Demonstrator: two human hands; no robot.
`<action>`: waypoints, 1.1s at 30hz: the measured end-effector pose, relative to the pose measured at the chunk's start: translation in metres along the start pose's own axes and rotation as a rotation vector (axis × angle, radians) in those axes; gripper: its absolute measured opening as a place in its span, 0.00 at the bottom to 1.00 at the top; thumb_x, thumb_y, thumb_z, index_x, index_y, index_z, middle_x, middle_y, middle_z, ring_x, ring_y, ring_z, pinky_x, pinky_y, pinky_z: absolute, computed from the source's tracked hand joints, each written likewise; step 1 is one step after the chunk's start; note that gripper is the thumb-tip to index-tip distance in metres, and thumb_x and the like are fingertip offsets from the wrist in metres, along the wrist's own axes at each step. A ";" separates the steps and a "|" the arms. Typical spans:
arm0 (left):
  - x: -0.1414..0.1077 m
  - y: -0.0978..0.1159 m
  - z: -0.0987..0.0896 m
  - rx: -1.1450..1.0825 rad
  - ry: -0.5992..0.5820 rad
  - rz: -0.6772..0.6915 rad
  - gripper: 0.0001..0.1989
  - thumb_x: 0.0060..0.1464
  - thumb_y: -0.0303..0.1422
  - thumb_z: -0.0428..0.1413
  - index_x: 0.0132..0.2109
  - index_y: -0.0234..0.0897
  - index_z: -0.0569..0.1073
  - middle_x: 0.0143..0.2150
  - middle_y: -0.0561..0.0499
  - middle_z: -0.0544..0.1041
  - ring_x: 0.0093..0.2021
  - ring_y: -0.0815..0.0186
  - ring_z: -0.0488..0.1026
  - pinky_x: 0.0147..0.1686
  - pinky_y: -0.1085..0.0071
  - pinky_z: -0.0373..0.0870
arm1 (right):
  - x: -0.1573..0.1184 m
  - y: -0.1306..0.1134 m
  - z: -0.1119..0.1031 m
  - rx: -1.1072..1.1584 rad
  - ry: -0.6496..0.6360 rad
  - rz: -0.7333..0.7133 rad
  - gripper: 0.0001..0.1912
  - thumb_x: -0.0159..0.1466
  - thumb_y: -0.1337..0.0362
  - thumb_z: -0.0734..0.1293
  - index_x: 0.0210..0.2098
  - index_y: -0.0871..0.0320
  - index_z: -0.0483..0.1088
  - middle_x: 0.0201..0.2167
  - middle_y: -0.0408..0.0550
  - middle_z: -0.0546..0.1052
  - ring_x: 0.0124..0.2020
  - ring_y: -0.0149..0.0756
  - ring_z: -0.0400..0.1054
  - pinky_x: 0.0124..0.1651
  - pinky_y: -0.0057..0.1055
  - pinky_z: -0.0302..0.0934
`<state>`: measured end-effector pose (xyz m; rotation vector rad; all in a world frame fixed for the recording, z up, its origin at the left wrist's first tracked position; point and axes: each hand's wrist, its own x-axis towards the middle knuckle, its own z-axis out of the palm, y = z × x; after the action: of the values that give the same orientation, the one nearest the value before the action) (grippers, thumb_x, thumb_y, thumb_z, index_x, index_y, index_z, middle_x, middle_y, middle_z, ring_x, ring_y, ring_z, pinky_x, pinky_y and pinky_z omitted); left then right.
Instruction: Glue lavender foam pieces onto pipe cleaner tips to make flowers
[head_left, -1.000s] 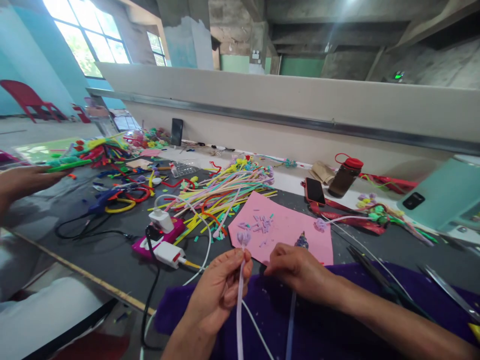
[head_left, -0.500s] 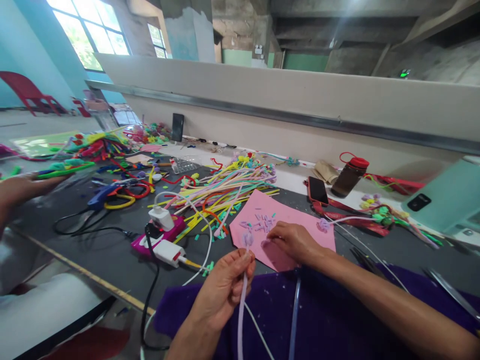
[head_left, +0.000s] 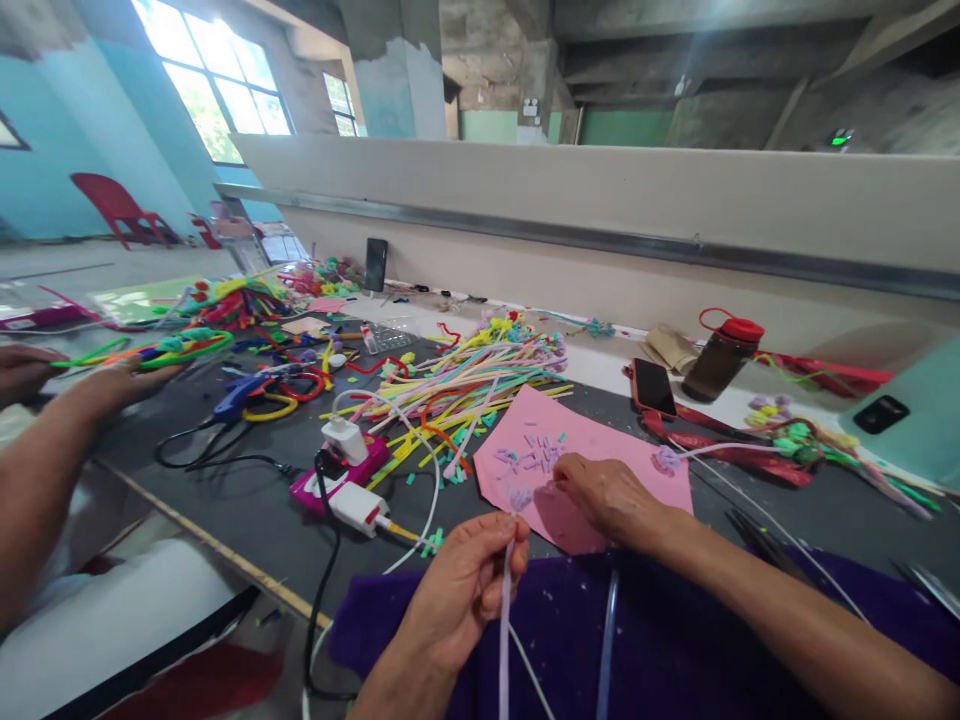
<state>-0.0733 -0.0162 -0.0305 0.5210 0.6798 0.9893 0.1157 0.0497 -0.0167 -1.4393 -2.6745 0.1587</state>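
My left hand point(head_left: 476, 575) is closed around a lilac pipe cleaner point(head_left: 505, 630), pinching it near its top, where a small lilac fluffy head point(head_left: 519, 496) sits. The pipe cleaner's lower end hangs down over the purple cloth on my lap. My right hand point(head_left: 611, 497) hovers low over a pink sheet point(head_left: 637, 445), its thumb and fingers pressed together. Whatever the fingertips hold, if anything, is hidden. Beside them on the sheet lie several short lilac cut pieces point(head_left: 531, 458) with a few teal bits.
Bundled pipe cleaners point(head_left: 465, 375) lie behind the sheet. Left of it are a magenta power strip point(head_left: 352, 470), cables and a blue glue gun point(head_left: 238, 395). A phone point(head_left: 652, 388) and bottle point(head_left: 721, 360) stand right. A co-worker's hands point(head_left: 124, 385) hold green pipe cleaners at far left.
The view has swung slightly left, so everything sits further right. My hands keep nearly the same place over the sheet. Another of the co-worker's hands has come into sight.
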 end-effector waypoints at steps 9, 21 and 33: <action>0.001 -0.002 0.004 0.034 0.018 -0.002 0.05 0.46 0.29 0.56 0.28 0.30 0.74 0.16 0.56 0.69 0.07 0.82 0.51 0.07 0.82 0.41 | -0.022 -0.002 -0.014 0.529 0.108 -0.058 0.09 0.59 0.71 0.60 0.37 0.58 0.70 0.31 0.45 0.74 0.31 0.31 0.69 0.34 0.25 0.60; 0.012 -0.004 0.028 0.166 0.072 0.058 0.10 0.46 0.36 0.59 0.26 0.31 0.72 0.13 0.59 0.65 0.09 0.83 0.50 0.09 0.83 0.42 | -0.032 -0.010 -0.039 1.280 0.019 0.128 0.04 0.56 0.66 0.63 0.27 0.61 0.66 0.15 0.37 0.66 0.15 0.23 0.59 0.17 0.19 0.53; 0.007 -0.011 0.019 0.102 0.120 0.078 0.11 0.43 0.36 0.61 0.24 0.32 0.70 0.16 0.57 0.70 0.09 0.83 0.51 0.08 0.84 0.45 | -0.027 -0.043 -0.034 1.122 0.047 0.114 0.04 0.56 0.70 0.62 0.27 0.61 0.68 0.16 0.37 0.67 0.15 0.22 0.59 0.17 0.17 0.50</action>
<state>-0.0507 -0.0172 -0.0265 0.5844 0.8257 1.0692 0.0999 0.0052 0.0216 -1.1127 -1.8160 1.3291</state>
